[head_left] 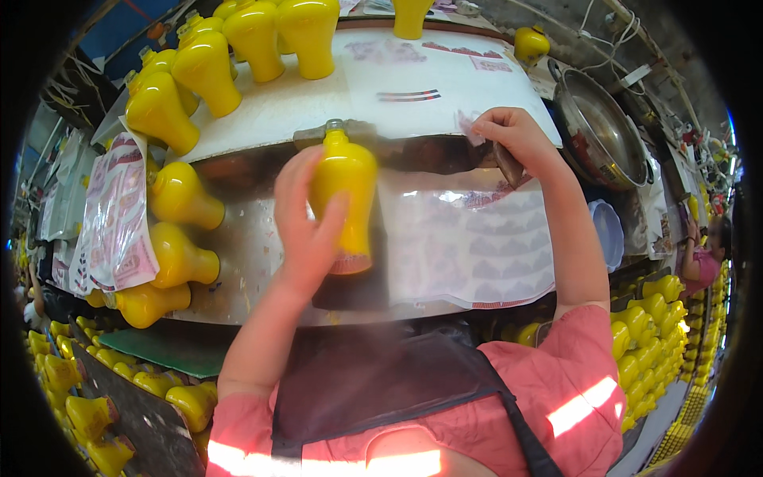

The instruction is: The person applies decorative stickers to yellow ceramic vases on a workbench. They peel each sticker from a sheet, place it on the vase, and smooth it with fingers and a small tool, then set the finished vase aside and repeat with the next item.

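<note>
bottle: yellow vase-shaped bottle [343, 191], neck pointing away, lying over the shiny metal worktable [238, 238], label band near its base
left hand: left hand [306, 226] wraps the bottle body, fingers curled round its left side, firm grasp
right hand: right hand [513, 135] pinches a small sticker [467, 126] between thumb and fingertips, at the edge of the white board [318, 99]
sheet: backing sheet [469, 238] just right of the bottle, most label slots look peeled (only outlines left)
step: judging by this, sticker is picked, not yet on the bottle
next move needs: bring sticker across to the bottle, align square, press flat without creases
around: more yellow bottles [183, 199] along the table's left edge, steel pot [596, 131] at right
</note>
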Demonstrator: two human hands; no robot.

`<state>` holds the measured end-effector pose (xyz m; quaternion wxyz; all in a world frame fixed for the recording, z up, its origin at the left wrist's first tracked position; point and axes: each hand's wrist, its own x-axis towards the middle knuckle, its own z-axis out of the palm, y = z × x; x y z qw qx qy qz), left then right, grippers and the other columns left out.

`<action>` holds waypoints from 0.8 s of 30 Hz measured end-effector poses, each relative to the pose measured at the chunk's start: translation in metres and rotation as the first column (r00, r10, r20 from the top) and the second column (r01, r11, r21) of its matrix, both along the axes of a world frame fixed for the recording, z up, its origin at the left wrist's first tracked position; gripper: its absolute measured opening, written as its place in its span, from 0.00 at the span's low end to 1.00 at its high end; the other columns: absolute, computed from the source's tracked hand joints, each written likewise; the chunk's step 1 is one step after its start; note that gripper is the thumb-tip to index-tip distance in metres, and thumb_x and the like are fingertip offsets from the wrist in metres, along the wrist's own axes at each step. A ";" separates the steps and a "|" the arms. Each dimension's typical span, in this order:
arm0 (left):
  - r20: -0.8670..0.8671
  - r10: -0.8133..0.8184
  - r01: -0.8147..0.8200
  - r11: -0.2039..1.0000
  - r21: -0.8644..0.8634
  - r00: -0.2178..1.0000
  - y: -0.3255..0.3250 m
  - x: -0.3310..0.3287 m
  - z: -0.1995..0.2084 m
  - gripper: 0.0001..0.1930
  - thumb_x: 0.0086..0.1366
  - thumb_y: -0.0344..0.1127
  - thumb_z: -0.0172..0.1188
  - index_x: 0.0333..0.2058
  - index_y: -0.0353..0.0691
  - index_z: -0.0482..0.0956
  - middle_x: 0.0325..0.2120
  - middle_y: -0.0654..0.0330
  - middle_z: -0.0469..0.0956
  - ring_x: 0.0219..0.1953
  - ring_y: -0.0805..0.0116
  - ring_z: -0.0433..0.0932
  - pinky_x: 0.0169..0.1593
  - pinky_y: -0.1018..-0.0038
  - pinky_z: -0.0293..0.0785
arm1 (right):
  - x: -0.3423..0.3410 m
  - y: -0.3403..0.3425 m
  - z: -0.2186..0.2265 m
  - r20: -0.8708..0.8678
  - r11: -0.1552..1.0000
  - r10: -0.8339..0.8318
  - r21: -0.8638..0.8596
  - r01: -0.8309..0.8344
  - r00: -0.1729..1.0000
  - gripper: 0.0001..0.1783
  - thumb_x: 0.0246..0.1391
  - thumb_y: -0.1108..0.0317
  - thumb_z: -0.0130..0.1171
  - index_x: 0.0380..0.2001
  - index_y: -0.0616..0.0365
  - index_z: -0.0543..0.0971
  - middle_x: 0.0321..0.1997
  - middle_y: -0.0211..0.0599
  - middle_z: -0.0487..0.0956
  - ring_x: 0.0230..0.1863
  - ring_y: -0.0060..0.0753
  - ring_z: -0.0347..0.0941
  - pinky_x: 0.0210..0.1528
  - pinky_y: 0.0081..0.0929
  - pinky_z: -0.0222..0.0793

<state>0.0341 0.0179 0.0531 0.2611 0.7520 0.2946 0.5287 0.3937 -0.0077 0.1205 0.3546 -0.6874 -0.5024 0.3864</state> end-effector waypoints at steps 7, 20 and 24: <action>-0.140 -0.336 0.315 0.937 -0.151 0.931 -0.007 0.059 0.061 0.16 0.62 0.30 0.67 0.49 0.35 0.82 0.48 0.57 0.83 0.52 0.68 0.79 0.56 0.70 0.74 | -0.059 -0.043 0.024 -0.418 0.959 0.258 0.001 -0.284 0.871 0.13 0.67 0.60 0.59 0.37 0.60 0.81 0.25 0.27 0.82 0.08 0.12 0.64 0.15 0.16 0.56; 0.101 -0.477 0.369 0.513 -0.775 0.873 -0.041 0.018 0.079 0.11 0.64 0.33 0.68 0.42 0.32 0.85 0.32 0.63 0.84 0.33 0.80 0.80 0.37 0.81 0.75 | -0.120 -0.081 0.035 -0.150 0.944 0.328 0.085 -0.319 0.933 0.11 0.57 0.65 0.68 0.36 0.63 0.83 0.28 0.26 0.81 0.31 0.12 0.74 0.32 0.17 0.67; 0.116 -0.467 0.358 0.473 -0.805 0.877 -0.043 0.001 0.081 0.14 0.63 0.34 0.67 0.43 0.30 0.85 0.34 0.60 0.85 0.36 0.78 0.80 0.41 0.79 0.76 | -0.127 -0.080 0.036 -0.190 0.954 0.253 -0.112 -0.277 0.949 0.12 0.61 0.62 0.65 0.37 0.63 0.85 0.29 0.28 0.82 0.27 0.12 0.75 0.29 0.16 0.68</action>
